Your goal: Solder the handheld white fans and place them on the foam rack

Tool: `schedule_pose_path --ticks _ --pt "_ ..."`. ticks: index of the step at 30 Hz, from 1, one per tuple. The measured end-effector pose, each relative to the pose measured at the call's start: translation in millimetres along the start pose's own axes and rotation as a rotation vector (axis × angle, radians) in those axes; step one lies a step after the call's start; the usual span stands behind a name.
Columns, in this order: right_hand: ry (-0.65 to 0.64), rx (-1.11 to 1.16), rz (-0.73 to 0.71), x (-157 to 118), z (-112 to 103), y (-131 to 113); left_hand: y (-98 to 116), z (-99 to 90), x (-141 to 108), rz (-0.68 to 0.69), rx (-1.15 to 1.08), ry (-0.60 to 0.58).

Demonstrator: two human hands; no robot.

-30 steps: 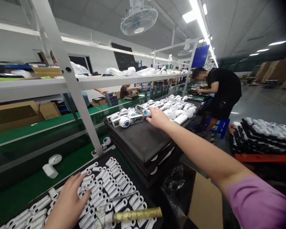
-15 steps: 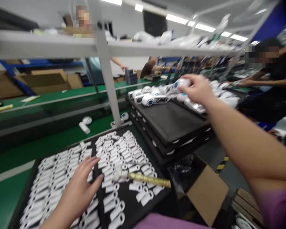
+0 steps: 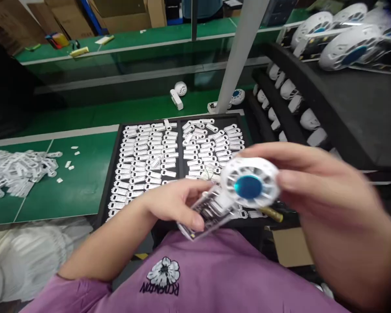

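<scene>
Between my hands, above my lap, is a white handheld fan [image 3: 250, 182] with a round vented head and a blue centre. Its handle is uncovered and shows dark parts inside. My left hand [image 3: 172, 200] is closed on the handle, thumb on top. My right hand [image 3: 316, 187], partly blurred, grips the head from the right side. Behind them, black trays [image 3: 180, 163] hold many white handle covers [image 3: 153, 163] in rows. A yellow tool handle [image 3: 273, 214] pokes out behind the fan, its other end hidden.
Stacked black trays [image 3: 352, 113] at the right carry more fans [image 3: 352, 45]. A heap of white covers [image 3: 19, 171] lies on the green bench [image 3: 81, 174]. A white post [image 3: 241, 56] rises behind the trays. Beyond it lies a small fan [image 3: 179, 93].
My right hand has brought a fan from the stack at the right to in front of me. My left hand has left the covers and taken the fan's handle. The view has tilted down.
</scene>
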State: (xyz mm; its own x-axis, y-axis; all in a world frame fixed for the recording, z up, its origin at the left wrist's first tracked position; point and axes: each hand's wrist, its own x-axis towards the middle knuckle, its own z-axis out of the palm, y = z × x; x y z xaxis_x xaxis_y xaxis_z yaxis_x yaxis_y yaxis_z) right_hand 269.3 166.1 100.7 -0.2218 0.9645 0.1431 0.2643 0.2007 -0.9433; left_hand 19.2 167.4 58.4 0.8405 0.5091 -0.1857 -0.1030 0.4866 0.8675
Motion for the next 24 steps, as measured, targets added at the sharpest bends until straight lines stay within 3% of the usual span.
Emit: schedule_pose_path --ticks 1,2,4,6,8,11,17,20,24 --pt "-0.035 0.091 0.029 4.9 12.6 8.3 -10.1 -3.0 -5.0 -0.054 -0.047 0.0" --pt "-0.04 0.151 0.05 8.4 25.1 19.8 -20.8 -6.9 -10.9 -0.054 -0.091 0.075" --pt "0.051 -0.064 -0.006 8.4 48.6 48.6 -40.3 -16.7 -25.1 0.05 -0.169 0.351" --pt "-0.096 -0.464 -0.119 -1.2 67.0 77.1 -53.3 -27.6 -41.2 0.15 -0.2 0.607" --pt "-0.348 -0.787 -0.198 -13.8 78.9 96.7 -59.7 -37.2 -56.1 0.176 -0.172 0.75" --pt "-0.524 -1.039 -0.194 -23.5 87.8 105.7 -63.7 -46.4 -69.7 0.162 -0.041 0.807" --pt "-0.537 -1.122 -0.162 -17.0 89.4 99.4 -68.5 -46.9 -62.6 0.209 0.131 0.848" --pt "-0.493 -1.047 -0.134 -19.9 81.7 96.3 -68.0 -40.6 -51.5 0.222 0.151 0.832" --pt "-0.37 -0.691 -0.101 -22.4 73.4 83.2 -66.4 -29.4 -31.8 0.267 0.179 0.792"
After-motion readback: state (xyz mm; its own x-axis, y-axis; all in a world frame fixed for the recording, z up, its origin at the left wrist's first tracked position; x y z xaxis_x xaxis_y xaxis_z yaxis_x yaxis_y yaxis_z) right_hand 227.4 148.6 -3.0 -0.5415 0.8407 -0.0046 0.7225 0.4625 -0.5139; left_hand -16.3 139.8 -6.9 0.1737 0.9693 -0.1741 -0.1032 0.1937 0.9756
